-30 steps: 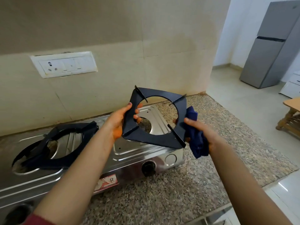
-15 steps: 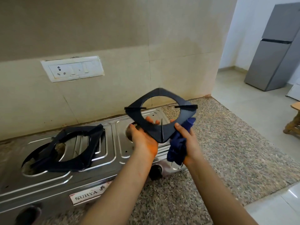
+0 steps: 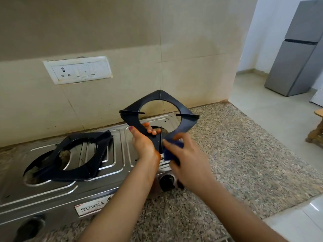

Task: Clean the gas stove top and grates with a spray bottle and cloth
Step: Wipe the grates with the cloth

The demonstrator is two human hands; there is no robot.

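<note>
My left hand [image 3: 143, 142] grips the near corner of a dark square grate [image 3: 185, 117], lifted and tilted over the right burner of the steel gas stove [image 3: 111, 186]. My right hand [image 3: 188, 159] holds a blue cloth [image 3: 172, 151], pressed against the grate's near corner beside my left hand. The cloth is mostly hidden under my fingers. A second dark grate [image 3: 76, 159] lies askew over the left burner. No spray bottle is in view.
The stove sits on a speckled granite counter [image 3: 244, 163] against a tiled wall with a white switch plate [image 3: 77, 69]. A black knob [image 3: 167, 180] is on the stove front. Off to the right are a grey fridge [image 3: 295, 55] and a wooden stool [image 3: 316, 133].
The grate has been turned from steeply tilted to flatter and moved up and away. My right hand with the cloth has slid from the grate's right side to its near corner.
</note>
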